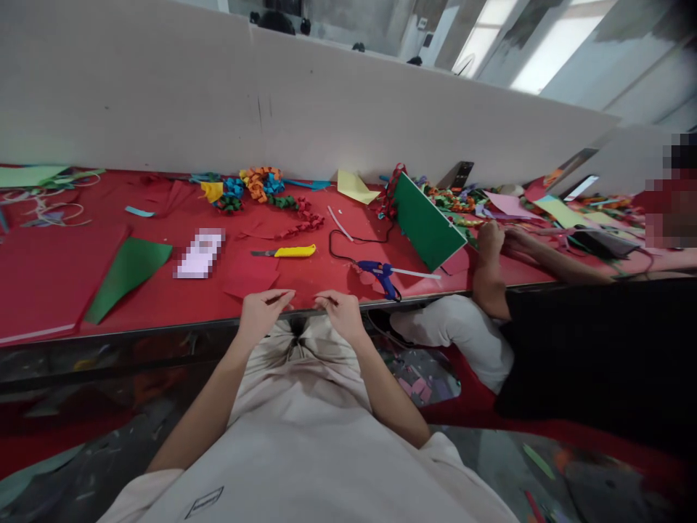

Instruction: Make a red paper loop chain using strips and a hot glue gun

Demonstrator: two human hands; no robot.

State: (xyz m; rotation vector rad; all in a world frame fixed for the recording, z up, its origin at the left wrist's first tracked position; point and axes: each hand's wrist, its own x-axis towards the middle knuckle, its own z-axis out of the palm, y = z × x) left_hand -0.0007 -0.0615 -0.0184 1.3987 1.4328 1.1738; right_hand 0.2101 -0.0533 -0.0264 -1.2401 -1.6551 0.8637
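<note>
My left hand [265,312] is at the front edge of the red table [212,303], its thumb and fingertips pinched together. A short gap to the right, my right hand [341,312] makes a similar pinch, facing it. Whatever thin thing the fingertips may hold is too small to make out. Just beyond my hands lies a yellow utility knife [294,251], blade pointing left. A blue glue gun [382,276] with a white glue stick [417,274] in its back rests right of my right hand. Red paper [251,280] lies beyond my left hand.
A phone [200,253] and green paper [131,272] lie on the left. Curled paper garlands [261,185] run along the back. A green board [428,221] leans at the right, beside a co-worker's hands [498,238]. A pale partition [163,94] stands behind.
</note>
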